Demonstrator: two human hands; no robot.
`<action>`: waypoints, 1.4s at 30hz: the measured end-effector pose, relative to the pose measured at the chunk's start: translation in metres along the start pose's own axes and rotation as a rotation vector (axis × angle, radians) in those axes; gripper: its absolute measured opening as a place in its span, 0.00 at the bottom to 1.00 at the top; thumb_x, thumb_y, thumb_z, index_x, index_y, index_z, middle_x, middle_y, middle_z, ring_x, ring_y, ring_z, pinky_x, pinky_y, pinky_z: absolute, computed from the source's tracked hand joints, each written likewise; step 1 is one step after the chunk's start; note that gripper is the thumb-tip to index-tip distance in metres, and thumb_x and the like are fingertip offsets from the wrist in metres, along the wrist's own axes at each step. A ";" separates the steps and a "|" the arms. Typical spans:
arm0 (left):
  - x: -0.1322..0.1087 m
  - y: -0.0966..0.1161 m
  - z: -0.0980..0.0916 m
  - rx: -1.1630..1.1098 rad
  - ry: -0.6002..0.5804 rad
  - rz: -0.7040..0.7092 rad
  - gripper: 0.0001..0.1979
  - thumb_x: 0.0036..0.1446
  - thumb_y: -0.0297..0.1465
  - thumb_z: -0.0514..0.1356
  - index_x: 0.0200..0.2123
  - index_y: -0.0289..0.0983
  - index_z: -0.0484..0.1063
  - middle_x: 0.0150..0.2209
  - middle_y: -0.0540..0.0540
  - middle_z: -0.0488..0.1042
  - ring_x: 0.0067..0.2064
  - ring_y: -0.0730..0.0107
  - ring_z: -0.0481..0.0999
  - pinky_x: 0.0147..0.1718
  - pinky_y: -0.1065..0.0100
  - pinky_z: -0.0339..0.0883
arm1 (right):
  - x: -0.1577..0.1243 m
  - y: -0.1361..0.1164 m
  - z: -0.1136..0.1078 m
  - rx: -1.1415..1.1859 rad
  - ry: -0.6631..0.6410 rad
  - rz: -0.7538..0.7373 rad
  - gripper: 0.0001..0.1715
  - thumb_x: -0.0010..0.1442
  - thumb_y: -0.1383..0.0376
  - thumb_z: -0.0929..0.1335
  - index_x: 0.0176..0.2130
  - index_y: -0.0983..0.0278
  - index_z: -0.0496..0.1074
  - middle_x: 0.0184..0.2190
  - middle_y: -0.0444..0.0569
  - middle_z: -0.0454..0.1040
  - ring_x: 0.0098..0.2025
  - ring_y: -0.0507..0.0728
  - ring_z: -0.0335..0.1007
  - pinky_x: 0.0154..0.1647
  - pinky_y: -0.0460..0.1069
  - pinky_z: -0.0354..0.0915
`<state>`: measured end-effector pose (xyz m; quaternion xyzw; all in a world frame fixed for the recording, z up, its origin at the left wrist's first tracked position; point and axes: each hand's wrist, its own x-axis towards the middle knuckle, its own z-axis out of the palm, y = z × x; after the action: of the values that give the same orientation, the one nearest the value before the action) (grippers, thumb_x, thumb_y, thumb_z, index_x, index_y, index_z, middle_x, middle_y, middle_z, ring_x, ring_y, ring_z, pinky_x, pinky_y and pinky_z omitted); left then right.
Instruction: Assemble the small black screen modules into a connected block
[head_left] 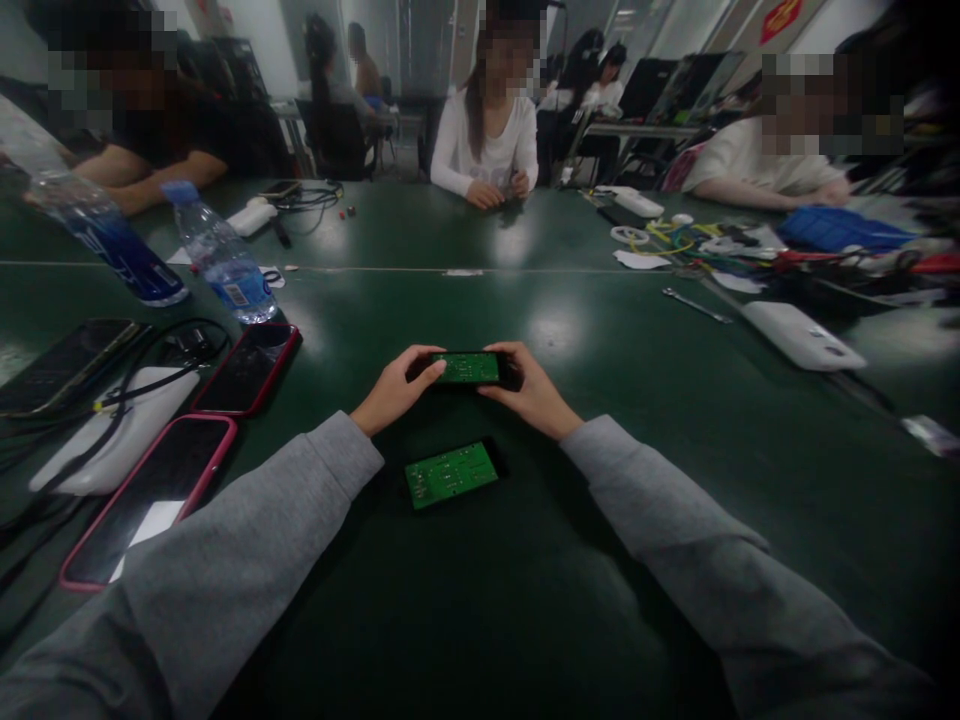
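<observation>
Green circuitry fills the face of the black-edged device (474, 369), apparently a phone, that your left hand (397, 388) and right hand (537, 392) clamp by its two ends, just beyond the green circuit board (451, 475) lying on the surface (465, 610). If either thumb eases, the device could slip and knock the board. Your left thumb overlaps its face, so a careless press there could trigger an unwanted touch.

We hold our left arm (247, 540) and right arm (675, 530) out in grey sleeves (626, 480), slanting inward so our left hand (401, 388) and right hand (531, 390) face each other. Both grip, the left thumb (431, 373) laid on top, the right thumb (496, 396) pointing inward, our wrists (365, 415) bare past the cuffs (360, 455).
</observation>
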<state>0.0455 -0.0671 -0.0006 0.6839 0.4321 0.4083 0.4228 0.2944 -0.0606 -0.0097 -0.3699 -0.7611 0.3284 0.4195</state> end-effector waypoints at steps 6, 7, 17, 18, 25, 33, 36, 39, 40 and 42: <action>0.002 -0.005 0.002 -0.039 0.032 0.023 0.23 0.62 0.41 0.59 0.57 0.38 0.66 0.55 0.38 0.71 0.57 0.57 0.71 0.58 0.51 0.64 | -0.002 0.003 0.001 0.004 -0.018 0.066 0.31 0.56 0.59 0.74 0.56 0.57 0.62 0.52 0.51 0.69 0.56 0.63 0.67 0.60 0.63 0.64; 0.002 -0.006 0.002 -0.048 0.036 0.028 0.24 0.62 0.41 0.59 0.57 0.38 0.65 0.57 0.38 0.70 0.58 0.57 0.70 0.58 0.51 0.64 | -0.002 0.003 0.001 -0.002 -0.018 0.072 0.31 0.56 0.59 0.74 0.56 0.57 0.62 0.52 0.51 0.69 0.55 0.63 0.67 0.60 0.64 0.64; 0.001 -0.004 0.000 0.015 0.042 0.074 0.31 0.52 0.39 0.69 0.57 0.40 0.64 0.60 0.38 0.67 0.58 0.54 0.70 0.58 0.49 0.63 | -0.002 0.002 0.001 -0.052 -0.015 0.045 0.32 0.57 0.58 0.73 0.57 0.58 0.61 0.53 0.53 0.68 0.56 0.63 0.67 0.59 0.64 0.64; 0.001 -0.004 0.000 0.017 0.045 0.071 0.31 0.52 0.39 0.69 0.57 0.40 0.64 0.60 0.38 0.67 0.57 0.54 0.70 0.58 0.49 0.63 | -0.002 0.002 0.001 -0.055 -0.015 0.043 0.32 0.58 0.58 0.73 0.57 0.58 0.61 0.53 0.53 0.68 0.56 0.63 0.66 0.59 0.64 0.64; 0.000 -0.002 0.001 0.013 0.064 0.061 0.28 0.53 0.37 0.68 0.55 0.39 0.65 0.59 0.38 0.68 0.56 0.56 0.71 0.57 0.51 0.64 | -0.003 -0.002 0.003 -0.089 -0.032 0.045 0.36 0.60 0.57 0.71 0.62 0.58 0.57 0.57 0.54 0.65 0.60 0.65 0.63 0.63 0.66 0.61; 0.000 -0.008 -0.001 0.065 0.188 0.072 0.22 0.56 0.33 0.65 0.53 0.39 0.68 0.55 0.40 0.70 0.54 0.58 0.71 0.53 0.54 0.67 | -0.002 -0.005 -0.001 0.015 -0.072 0.090 0.34 0.63 0.50 0.69 0.62 0.57 0.59 0.58 0.55 0.65 0.59 0.65 0.64 0.63 0.66 0.60; 0.003 -0.016 -0.004 0.035 0.370 0.027 0.18 0.56 0.30 0.64 0.50 0.38 0.69 0.52 0.42 0.71 0.48 0.62 0.73 0.48 0.58 0.68 | -0.001 -0.006 -0.002 0.032 -0.091 0.098 0.32 0.64 0.49 0.67 0.62 0.56 0.61 0.58 0.54 0.66 0.59 0.64 0.65 0.62 0.66 0.61; 0.005 -0.017 -0.004 -0.009 0.398 -0.001 0.16 0.55 0.31 0.65 0.47 0.38 0.69 0.46 0.45 0.72 0.40 0.68 0.73 0.41 0.63 0.69 | -0.001 -0.007 -0.002 0.019 -0.080 0.093 0.32 0.64 0.49 0.68 0.61 0.57 0.62 0.58 0.54 0.66 0.58 0.64 0.66 0.62 0.65 0.62; 0.004 -0.015 -0.004 -0.017 0.374 0.006 0.16 0.56 0.32 0.65 0.47 0.38 0.70 0.43 0.46 0.73 0.38 0.70 0.73 0.39 0.64 0.69 | -0.001 -0.006 -0.001 0.016 -0.073 0.091 0.32 0.64 0.48 0.68 0.61 0.57 0.62 0.57 0.54 0.67 0.57 0.64 0.66 0.61 0.65 0.63; 0.003 -0.010 -0.001 -0.039 0.306 0.032 0.15 0.56 0.33 0.65 0.46 0.38 0.70 0.37 0.48 0.72 0.35 0.72 0.72 0.37 0.66 0.69 | -0.001 -0.006 -0.001 0.012 -0.060 0.086 0.31 0.63 0.49 0.68 0.61 0.56 0.63 0.56 0.53 0.68 0.57 0.63 0.67 0.60 0.65 0.64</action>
<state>0.0427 -0.0610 -0.0093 0.6122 0.4724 0.5228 0.3587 0.2938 -0.0644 -0.0055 -0.3900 -0.7547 0.3616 0.3842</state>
